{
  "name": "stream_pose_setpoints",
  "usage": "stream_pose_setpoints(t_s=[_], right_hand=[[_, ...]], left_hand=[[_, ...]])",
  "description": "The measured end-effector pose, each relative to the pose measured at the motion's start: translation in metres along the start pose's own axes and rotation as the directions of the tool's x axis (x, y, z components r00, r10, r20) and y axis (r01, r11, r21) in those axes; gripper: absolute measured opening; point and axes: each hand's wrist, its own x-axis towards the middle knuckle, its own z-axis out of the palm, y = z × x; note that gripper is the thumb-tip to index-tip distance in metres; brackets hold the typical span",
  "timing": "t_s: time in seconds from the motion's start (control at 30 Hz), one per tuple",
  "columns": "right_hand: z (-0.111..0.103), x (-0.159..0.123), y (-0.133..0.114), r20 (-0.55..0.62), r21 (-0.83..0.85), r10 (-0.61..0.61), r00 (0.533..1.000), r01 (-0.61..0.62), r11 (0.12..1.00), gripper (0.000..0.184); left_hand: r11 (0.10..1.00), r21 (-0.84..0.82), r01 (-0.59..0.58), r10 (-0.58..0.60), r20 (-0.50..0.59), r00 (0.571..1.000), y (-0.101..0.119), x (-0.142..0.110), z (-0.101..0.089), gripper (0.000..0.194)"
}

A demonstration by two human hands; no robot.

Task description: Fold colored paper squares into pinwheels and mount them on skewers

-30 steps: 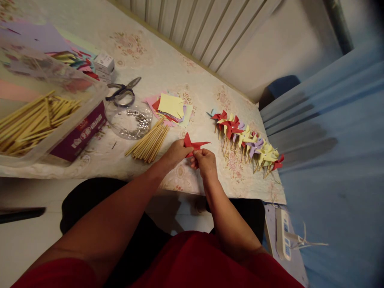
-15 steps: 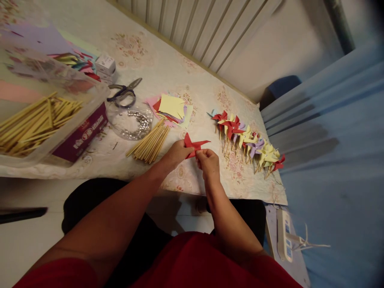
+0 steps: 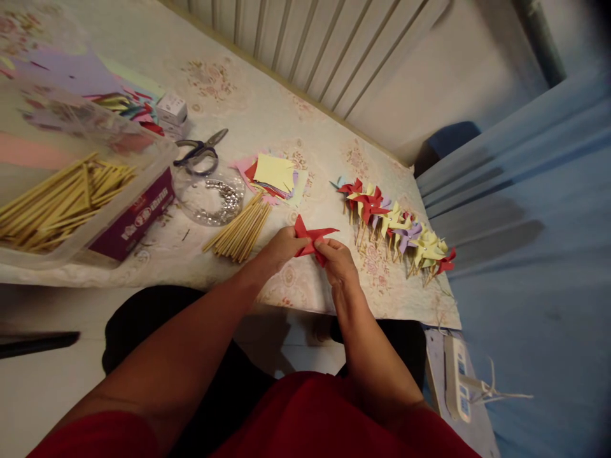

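Note:
A red paper pinwheel point(image 3: 310, 238), with pointed blades folded out, is held above the front of the table between my two hands. My left hand point(image 3: 282, 247) pinches its left side, thumb on top. On its right side my right hand point(image 3: 337, 259) grips the paper between thumb and fingers. Just left of my hands lies a bundle of thin wooden sticks point(image 3: 238, 230). Behind it sits a stack of cut paper squares point(image 3: 273, 174), a yellow one on top. Finished pinwheels point(image 3: 394, 219) on sticks lie in a row to the right.
At the left stands a clear plastic box point(image 3: 157, 166) of sticks. Beside it are a round clear dish point(image 3: 210, 197) of shiny metal pins, scissors point(image 3: 200, 152), small white boxes point(image 3: 172, 109) and coloured paper point(image 3: 76, 73). A power strip point(image 3: 457, 378) sits at the lower right, near a blue curtain point(image 3: 525, 254).
My right hand has turned and shifted slightly, and a lower blade of the red pinwheel now shows beside its fingers. My left hand keeps its pinch.

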Motion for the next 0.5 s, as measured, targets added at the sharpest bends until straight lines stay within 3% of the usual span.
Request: stream_pose_setpoints(t_s=[0.23,0.5], right_hand=[[0.002,0.007,0.003,-0.027,-0.061,-0.013,1.000,0.011,0.998,0.025],[0.008,0.004,-0.003,-0.017,-0.069,0.018,1.000,-0.019,0.997,0.022]], left_hand=[[0.999,0.031,0.030,-0.028,-0.053,0.998,0.011,-0.005,0.005,0.006],[0.998,-0.058,0.039,-0.040,-0.016,0.999,0.006,-0.005,0.005,0.007]])
